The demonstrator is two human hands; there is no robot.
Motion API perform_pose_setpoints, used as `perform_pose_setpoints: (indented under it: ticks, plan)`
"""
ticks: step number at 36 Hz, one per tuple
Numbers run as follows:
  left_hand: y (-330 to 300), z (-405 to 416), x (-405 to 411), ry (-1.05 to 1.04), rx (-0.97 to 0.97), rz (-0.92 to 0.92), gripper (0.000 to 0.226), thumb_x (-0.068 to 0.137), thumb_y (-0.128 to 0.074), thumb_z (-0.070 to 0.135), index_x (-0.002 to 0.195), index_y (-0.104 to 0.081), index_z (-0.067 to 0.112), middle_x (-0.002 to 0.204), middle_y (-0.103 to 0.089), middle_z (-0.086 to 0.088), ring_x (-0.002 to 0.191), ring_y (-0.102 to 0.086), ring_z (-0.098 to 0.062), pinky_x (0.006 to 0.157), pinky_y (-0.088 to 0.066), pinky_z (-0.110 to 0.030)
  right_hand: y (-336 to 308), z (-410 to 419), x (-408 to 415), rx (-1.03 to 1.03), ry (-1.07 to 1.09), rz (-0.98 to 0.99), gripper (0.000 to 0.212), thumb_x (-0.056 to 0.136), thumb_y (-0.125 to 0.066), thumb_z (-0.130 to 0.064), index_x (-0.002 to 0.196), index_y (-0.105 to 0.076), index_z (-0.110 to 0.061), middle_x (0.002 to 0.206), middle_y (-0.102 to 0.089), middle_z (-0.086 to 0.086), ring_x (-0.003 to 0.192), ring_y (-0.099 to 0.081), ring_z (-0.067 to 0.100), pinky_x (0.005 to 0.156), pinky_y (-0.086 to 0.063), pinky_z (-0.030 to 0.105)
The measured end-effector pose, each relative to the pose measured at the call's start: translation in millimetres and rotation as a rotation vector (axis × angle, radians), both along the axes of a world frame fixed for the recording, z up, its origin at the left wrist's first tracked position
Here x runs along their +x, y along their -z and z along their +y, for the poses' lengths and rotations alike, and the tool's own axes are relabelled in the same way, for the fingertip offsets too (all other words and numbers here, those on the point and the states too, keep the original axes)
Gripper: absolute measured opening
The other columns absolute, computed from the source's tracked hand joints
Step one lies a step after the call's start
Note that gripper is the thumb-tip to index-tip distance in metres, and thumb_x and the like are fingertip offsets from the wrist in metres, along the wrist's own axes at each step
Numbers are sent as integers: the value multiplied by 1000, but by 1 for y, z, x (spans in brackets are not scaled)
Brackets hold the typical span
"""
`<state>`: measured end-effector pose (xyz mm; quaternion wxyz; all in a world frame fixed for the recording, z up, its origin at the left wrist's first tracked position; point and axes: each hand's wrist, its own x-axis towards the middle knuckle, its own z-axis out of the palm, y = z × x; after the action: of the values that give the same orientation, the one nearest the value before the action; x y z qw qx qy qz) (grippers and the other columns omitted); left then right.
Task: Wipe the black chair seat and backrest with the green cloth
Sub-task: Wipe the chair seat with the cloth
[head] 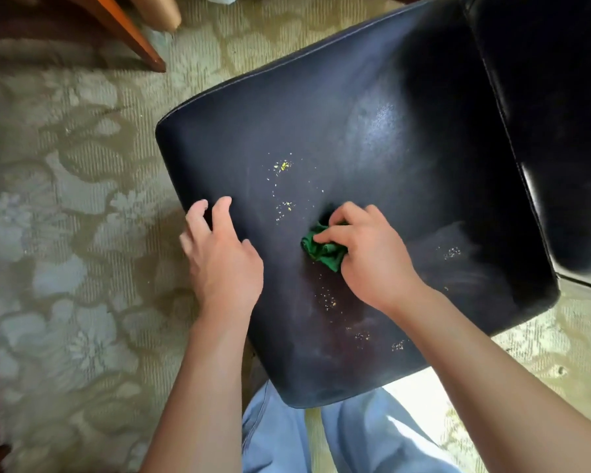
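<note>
Forearms reached over the seat point(372, 138): right hand point(365, 254) clutched the cloth point(323, 250) mid-seat, crumbs point(282, 165) lying just beyond toward the left hand point(219, 254), spread loose at the edge.

Carpeted home or hotel-type room. Floral patterned carpet point(65, 233) covers the floor. Wooden furniture leg point(130, 35) upper left.

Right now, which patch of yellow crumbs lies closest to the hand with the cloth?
The faint patch just below the right hand gripping the green cloth; the brighter patches sit farther up the seat.
</note>
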<state>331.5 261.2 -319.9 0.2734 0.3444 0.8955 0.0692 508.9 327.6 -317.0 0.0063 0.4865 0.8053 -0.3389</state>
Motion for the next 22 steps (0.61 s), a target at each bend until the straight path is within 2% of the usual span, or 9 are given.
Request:
perform_pose_setpoints:
  ticks: [3, 5, 8, 11, 15, 22]
  plan:
    - [0, 1, -4, 1, 7, -8, 61, 89, -67, 11, 143, -43, 29, 155, -28, 1, 130, -37, -33, 86, -47, -46, -8, 4, -2, 24, 131, 99, 60, 66, -33, -3, 105, -75, -21, 100, -61, 0, 91, -51, 29, 78, -48, 36]
    - [0, 1, -7, 12, 27, -13, 62, 87, -68, 10, 141, -45, 30, 154, -28, 1, 131, -36, -31, 87, -49, -45, -11, 16, -4, 114, 257, 114, 62, 66, -37, 2, 112, -72, -20, 106, -60, 3, 97, -53, 30, 86, -43, 29]
    - [-1, 1, -10, 34, 58, -33, 66, 87, -69, 8, 143, -44, 33, 157, -24, 4, 136, -32, -27, 87, -48, -43, -8, 45, -7, 200, 418, 80, 62, 72, -43, 9, 121, -67, -21, 112, -57, 3, 102, -52, 28, 88, -36, 20]
    - [-2, 1, -13, 38, 53, -46, 69, 88, -69, 10, 146, -40, 35, 161, -18, 7, 140, -31, -26, 89, -47, -44, 2, 67, -18, 196, 473, 43, 55, 80, -43, 6, 124, -65, -20, 116, -56, 4, 105, -51, 30, 89, -37, 23]
    - [-2, 3, -18, 25, 61, -66, 72, 87, -71, 11, 148, -39, 32, 162, -19, 10, 140, -32, -25, 94, -46, -41, 6, 69, -35, 175, 362, 7, 53, 78, -40, 6, 116, -68, -16, 110, -56, 7, 96, -45, 34, 83, -39, 31]
    - [3, 2, -25, 50, 68, -79, 73, 85, -75, 11, 147, -42, 32, 161, -23, 11, 140, -32, -26, 102, -43, -41, -1, 25, -37, 14, -74, -47, 51, 75, -39, -2, 108, -72, -21, 107, -58, 1, 85, -42, 29, 71, -49, 41]
